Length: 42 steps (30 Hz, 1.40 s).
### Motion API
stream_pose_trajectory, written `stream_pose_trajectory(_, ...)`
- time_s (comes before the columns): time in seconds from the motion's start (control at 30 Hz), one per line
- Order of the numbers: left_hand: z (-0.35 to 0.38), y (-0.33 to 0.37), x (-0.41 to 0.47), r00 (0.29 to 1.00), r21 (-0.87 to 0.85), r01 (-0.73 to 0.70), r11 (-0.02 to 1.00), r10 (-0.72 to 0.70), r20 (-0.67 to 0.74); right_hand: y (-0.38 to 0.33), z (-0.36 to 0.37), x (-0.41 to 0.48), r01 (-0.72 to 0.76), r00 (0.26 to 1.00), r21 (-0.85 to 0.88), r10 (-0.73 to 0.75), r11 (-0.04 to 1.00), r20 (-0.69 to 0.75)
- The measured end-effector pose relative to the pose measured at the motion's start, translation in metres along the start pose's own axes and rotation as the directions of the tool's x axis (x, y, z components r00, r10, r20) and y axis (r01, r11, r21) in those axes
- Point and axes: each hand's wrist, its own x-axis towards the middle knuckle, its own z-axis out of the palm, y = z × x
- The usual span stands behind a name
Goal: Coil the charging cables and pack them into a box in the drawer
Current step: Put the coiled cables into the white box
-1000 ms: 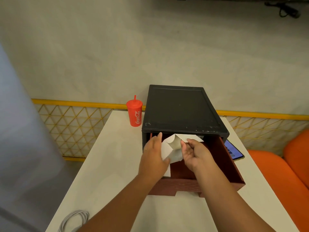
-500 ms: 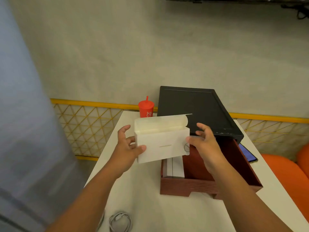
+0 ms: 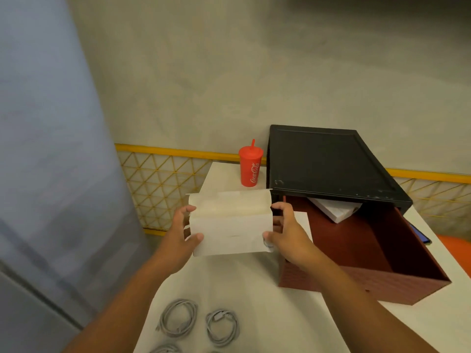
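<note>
Head view: white box (image 3: 229, 230) held in the air over the table, just left of the open drawer, lid flap up.
Left hand (image 3: 182, 235): gripping the box's left end, thumb on the front face, fingers behind.
Right hand (image 3: 288, 233): gripping the right end in the same way.
Cables (image 3: 178, 318): grey, coiled, lying on the table near its front edge, well apart from the box.
Drawer (image 3: 369, 250): reddish-brown, standing open from a black cabinet (image 3: 328, 164) on the table's right side.
Surface: white table (image 3: 254, 289), matt, far end toward the wall.
Room: plain grey wall; yellow rail (image 3: 178, 150) with lattice panel behind the table; blurred blue-grey panel (image 3: 51, 174) at left; orange seat (image 3: 456, 248) at far right.
Counts: one box in the hands; one second white box (image 3: 336, 210), tilted, at the drawer's back, half under the cabinet top; two whole cable coils and part of a third at the lower edge; one red cup (image 3: 250, 165) with straw, just left of the cabinet.
</note>
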Motion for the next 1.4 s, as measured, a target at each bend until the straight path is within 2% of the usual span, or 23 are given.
stream_pose_trajectory(0.13,-0.018,-0.022,-0.004,1.000,0.056,0.011,0.998,-0.013,0.024,0.016,0.028,-0.002,0.002,1.000,-0.075,-0.001,0.997,0.014)
stream_pose_trajectory(0.23,-0.023,-0.037,-0.010,0.999,0.133,0.040,0.990,-0.045,0.028,0.022,0.042,-0.006,0.077,0.997,-0.210,-0.071,0.975,0.037)
stream_pose_trajectory(0.37,-0.028,-0.058,-0.014,0.997,0.193,0.077,0.978,-0.079,0.003,0.027,0.053,-0.005,0.180,0.979,-0.430,-0.120,0.885,0.163)
stream_pose_trajectory(0.47,-0.027,-0.067,-0.016,0.998,0.241,0.063,0.968,-0.066,0.004,0.036,0.059,-0.004,0.191,0.974,-0.530,-0.095,0.826,0.203)
stream_pose_trajectory(0.77,-0.012,-0.095,-0.019,0.999,0.421,-0.028,0.906,0.010,0.044,0.069,0.076,-0.004,0.132,0.990,-0.552,-0.087,0.823,0.108)
stream_pose_trajectory(1.0,-0.003,-0.107,-0.025,0.987,0.686,-0.111,0.720,-0.001,0.160,0.089,0.082,-0.012,0.094,0.996,-0.543,-0.076,0.834,0.055)
stream_pose_trajectory(1.23,-0.004,-0.107,-0.026,0.984,0.748,-0.141,0.649,0.007,0.180,0.095,0.084,-0.015,0.091,0.996,-0.542,-0.078,0.836,0.047)
stream_pose_trajectory(1.4,-0.004,-0.112,-0.026,0.979,0.724,-0.173,0.668,0.039,0.198,0.103,0.085,-0.019,0.058,0.998,-0.489,-0.048,0.871,0.034)
